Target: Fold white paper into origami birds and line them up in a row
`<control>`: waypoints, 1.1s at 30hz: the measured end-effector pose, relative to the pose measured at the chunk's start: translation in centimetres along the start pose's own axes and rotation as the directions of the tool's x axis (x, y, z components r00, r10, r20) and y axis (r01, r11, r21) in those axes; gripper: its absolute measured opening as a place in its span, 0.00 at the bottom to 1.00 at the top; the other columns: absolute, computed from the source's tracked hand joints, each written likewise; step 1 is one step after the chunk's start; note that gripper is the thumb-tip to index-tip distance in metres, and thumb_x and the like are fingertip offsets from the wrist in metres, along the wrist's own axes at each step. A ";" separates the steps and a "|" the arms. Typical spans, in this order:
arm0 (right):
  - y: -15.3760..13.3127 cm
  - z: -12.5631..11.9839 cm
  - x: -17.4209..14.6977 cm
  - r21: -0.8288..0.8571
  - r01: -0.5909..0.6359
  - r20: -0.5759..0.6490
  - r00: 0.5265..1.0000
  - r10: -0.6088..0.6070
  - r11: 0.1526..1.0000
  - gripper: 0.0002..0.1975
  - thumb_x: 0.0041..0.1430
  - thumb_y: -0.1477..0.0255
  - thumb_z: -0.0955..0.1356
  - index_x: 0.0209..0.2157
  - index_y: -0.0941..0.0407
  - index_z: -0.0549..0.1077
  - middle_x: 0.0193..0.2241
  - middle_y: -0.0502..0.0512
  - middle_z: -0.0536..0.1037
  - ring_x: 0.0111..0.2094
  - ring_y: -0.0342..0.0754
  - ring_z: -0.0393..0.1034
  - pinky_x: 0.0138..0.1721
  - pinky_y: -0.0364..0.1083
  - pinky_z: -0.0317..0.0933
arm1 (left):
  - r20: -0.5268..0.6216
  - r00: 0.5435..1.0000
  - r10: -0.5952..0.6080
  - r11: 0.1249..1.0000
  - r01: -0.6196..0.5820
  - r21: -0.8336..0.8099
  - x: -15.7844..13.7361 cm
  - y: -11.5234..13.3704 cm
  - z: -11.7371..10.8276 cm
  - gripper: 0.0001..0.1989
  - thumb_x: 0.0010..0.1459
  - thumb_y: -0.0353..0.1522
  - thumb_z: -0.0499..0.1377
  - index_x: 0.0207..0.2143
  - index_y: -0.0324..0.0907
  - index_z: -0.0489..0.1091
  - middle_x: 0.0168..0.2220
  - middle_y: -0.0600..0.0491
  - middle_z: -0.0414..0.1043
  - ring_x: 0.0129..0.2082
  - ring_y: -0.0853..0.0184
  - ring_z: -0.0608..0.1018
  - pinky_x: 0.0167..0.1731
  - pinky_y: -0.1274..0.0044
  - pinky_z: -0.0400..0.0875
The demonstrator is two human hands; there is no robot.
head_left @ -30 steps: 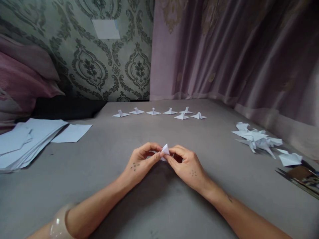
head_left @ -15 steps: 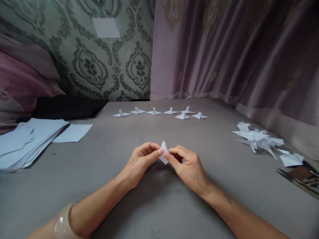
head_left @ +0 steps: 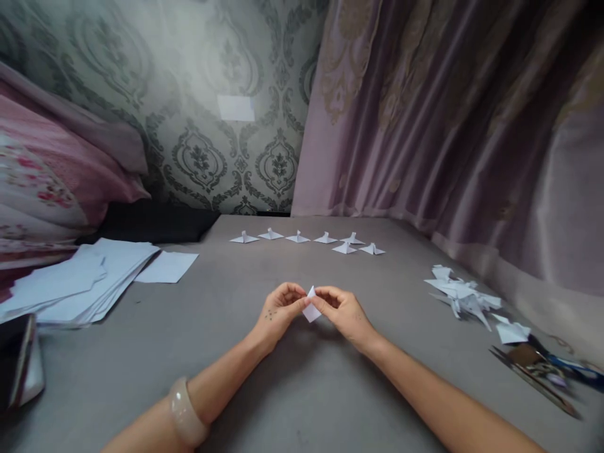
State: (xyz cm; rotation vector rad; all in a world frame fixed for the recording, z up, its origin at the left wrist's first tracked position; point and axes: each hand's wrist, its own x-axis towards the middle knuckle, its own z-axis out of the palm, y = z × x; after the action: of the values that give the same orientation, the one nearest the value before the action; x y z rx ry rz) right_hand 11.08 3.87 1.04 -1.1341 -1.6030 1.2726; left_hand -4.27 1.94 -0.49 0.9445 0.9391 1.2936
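A small folded white paper [head_left: 311, 312], diamond-shaped with a pointed top, is held upright above the grey table. My left hand [head_left: 282, 313] pinches its left side between thumb and fingers. From the right, my right hand [head_left: 343, 313] grips it the same way, and both thumbs meet near its middle. The fingers behind the paper are partly hidden. Farther back stand several folded paper figures [head_left: 298, 237] in a loose row, each with flat side points and a raised middle.
A stack of white paper sheets [head_left: 80, 280] lies at left, with a phone-like dark object [head_left: 16, 358] nearer me. At right are a pile of folded papers [head_left: 465, 292], another folded piece [head_left: 511, 329] and pointed tools [head_left: 535, 380]. A curtain [head_left: 358, 126] hangs behind.
The camera view has tilted up and shifted, bringing the dark object at left into sight. My right thumb and fingers have moved higher on the folded paper, closer to my left thumb.
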 end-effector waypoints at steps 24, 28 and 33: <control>1.5 0.5 2.5 0.363 -0.149 -0.153 0.964 0.217 0.920 0.14 0.39 0.62 0.72 0.19 0.59 0.74 0.13 0.47 0.67 0.17 0.39 0.55 0.21 0.41 0.49 | -0.020 0.964 -0.265 0.948 0.264 0.175 1.4 0.6 0.4 0.15 0.39 0.36 0.70 0.26 0.34 0.74 0.24 0.51 0.71 0.22 0.73 0.70 0.25 0.81 0.63; 2.2 0.2 2.4 0.406 -0.214 -0.156 0.942 0.298 0.889 0.14 0.38 0.62 0.72 0.17 0.58 0.72 0.14 0.48 0.69 0.16 0.41 0.59 0.20 0.42 0.52 | -0.046 0.948 -0.315 0.940 0.319 0.121 1.1 -0.5 0.8 0.15 0.39 0.36 0.70 0.27 0.34 0.75 0.22 0.52 0.71 0.22 0.73 0.70 0.24 0.81 0.62; 2.5 0.4 2.8 0.435 -0.244 -0.130 0.936 0.328 0.867 0.21 0.42 0.53 0.70 0.21 0.60 0.75 0.16 0.50 0.71 0.16 0.40 0.58 0.19 0.41 0.49 | -0.089 0.946 -0.313 0.946 0.319 0.063 1.2 -1.0 0.3 0.13 0.39 0.34 0.70 0.26 0.35 0.75 0.19 0.55 0.67 0.18 0.76 0.65 0.20 0.83 0.58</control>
State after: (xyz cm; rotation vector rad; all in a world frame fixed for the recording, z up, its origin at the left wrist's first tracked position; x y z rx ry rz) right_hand 10.34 6.65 -1.33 -1.2092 -0.9736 1.5462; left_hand -3.59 3.07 -1.40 0.7679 1.1568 1.0325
